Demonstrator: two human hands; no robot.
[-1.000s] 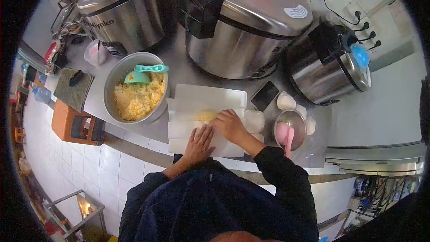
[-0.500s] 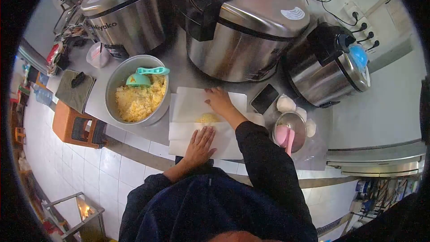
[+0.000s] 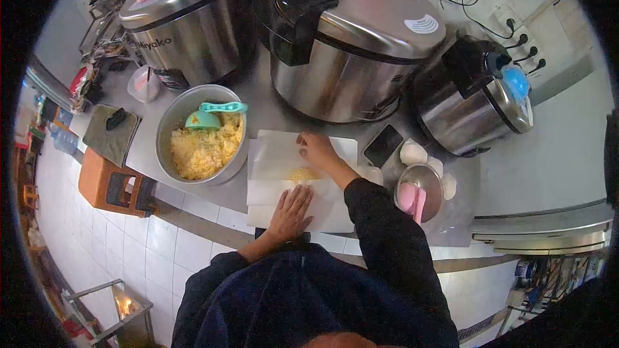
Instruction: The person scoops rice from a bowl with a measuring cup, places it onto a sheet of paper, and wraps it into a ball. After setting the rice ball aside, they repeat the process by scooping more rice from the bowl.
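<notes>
Leftmost on the counter I have the round silver metal pot (image 3: pixel 162 148) of yellow rice (image 3: pixel 205 154), a mint-green plastic scoop (image 3: pixel 203 120) lying in it; its rim crowds the left edge of the stacked white paper sheets (image 3: pixel 271 154). Next comes the left hand (image 3: pixel 290 212), flat on the near part of the paper, fingers straight and slightly spread, gripping nothing. Just beyond its fingertips, near the middle of the paper, sits the small pale-yellow mound of rice (image 3: pixel 301 174), wider side to side than deep; a straight paper edge borders it on my side, and I can't tell whether grains run under that. The right hand (image 3: pixel 318 149) is over the far part, beyond the mound and a little to its right, fingers curled; whether they pinch paper I cannot tell. The left hand looks nearer. Bare paper gives me room left of the mound; beyond the far edge, only a strip of counter separates it from the large steel rice cooker (image 3: pixel 335 87). Rightward, the flat black phone (image 3: pixel 383 146) limits the space.
</notes>
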